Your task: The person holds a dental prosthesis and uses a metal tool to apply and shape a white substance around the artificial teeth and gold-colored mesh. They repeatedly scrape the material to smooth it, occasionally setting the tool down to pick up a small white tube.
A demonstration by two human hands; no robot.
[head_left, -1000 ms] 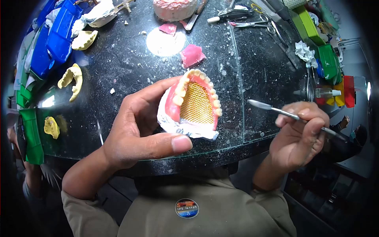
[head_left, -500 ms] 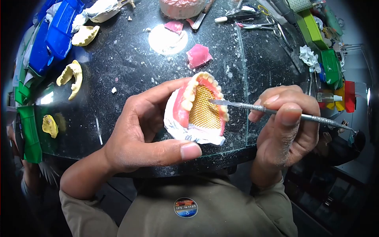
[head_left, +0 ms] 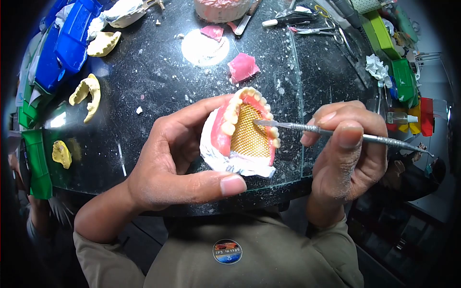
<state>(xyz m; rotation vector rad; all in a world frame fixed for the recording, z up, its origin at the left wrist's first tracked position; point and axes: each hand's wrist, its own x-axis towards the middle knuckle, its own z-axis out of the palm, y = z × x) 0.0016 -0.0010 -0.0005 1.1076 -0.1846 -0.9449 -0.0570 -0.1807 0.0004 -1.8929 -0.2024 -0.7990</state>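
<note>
My left hand [head_left: 175,158] is closed round a denture model [head_left: 218,156], a white plaster cast with pink wax gums and a row of cream teeth. Gold mesh [head_left: 249,137] covers its palate, which faces up toward me. In my right hand [head_left: 348,149], thumb and fingers pinch the knurled handle of a slim metal wax carver [head_left: 307,127]. Its flat blade reaches over the teeth on the right, with the tip right at the upper part of the mesh. The carver's other end points off to the right.
Pink wax pieces [head_left: 243,67] lie beyond the model, near a round white patch [head_left: 205,48]. Yellowish plaster pieces [head_left: 87,96] sit at left beside blue bins [head_left: 79,36]. Scissors and other metal tools [head_left: 317,31] lie at the back right. Plaster crumbs dot the black tabletop [head_left: 158,72].
The carver's blade stays at the mesh while its handle end has tipped slightly toward me. My left hand and the model are nearly unmoved.
</note>
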